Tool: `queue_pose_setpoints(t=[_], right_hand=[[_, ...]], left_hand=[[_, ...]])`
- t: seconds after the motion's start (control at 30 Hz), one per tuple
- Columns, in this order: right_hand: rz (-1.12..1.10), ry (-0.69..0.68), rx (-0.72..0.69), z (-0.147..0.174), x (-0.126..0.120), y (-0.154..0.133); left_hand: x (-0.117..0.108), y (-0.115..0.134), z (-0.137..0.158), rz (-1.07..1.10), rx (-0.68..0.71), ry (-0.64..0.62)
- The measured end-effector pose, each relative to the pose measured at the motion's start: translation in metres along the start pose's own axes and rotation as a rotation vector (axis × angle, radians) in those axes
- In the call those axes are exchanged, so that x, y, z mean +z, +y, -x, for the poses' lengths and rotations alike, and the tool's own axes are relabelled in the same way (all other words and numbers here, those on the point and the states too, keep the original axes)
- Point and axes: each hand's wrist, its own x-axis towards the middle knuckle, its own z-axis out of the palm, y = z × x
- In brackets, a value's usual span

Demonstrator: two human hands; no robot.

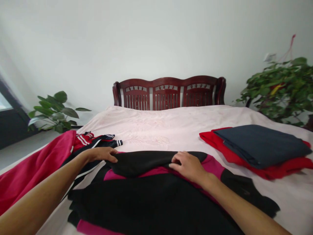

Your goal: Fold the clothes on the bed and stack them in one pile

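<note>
Spread on the bed before me is a black and magenta jacket [146,195], partly folded, with one sleeve reaching out to the right. My left hand [104,154] has its fingers closed on the far left edge of the black upper part. Across from it, my right hand [187,164] grips the same upper part near its right side, thumb and fingers curled at the fabric. Between the hands the black cloth bulges up in a fold over a magenta strip. The fingertips are partly hidden by the cloth.
Red and navy clothes with white stripes [49,156] lie heaped at left. A folded dark blue garment [261,143] rests on red cloth [271,173] at right. The pink bedsheet [146,125] runs back to a wooden headboard [168,93]. Leafy plants [57,112] flank the bed.
</note>
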Motion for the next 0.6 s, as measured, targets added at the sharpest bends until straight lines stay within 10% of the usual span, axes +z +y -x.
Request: queue_pose_setpoints(t=[0.37,0.6], right_hand=[[-0.063,-0.154,-0.314,0.036,0.007,-0.004],[-0.144,-0.178,-0.194,0.052,0.009,-0.003]], left_hand=[[-0.011,-0.044,-0.032,-0.044,0.087,0.700],[0.003,-0.050,-0.018,0.424,-0.013,0.504]])
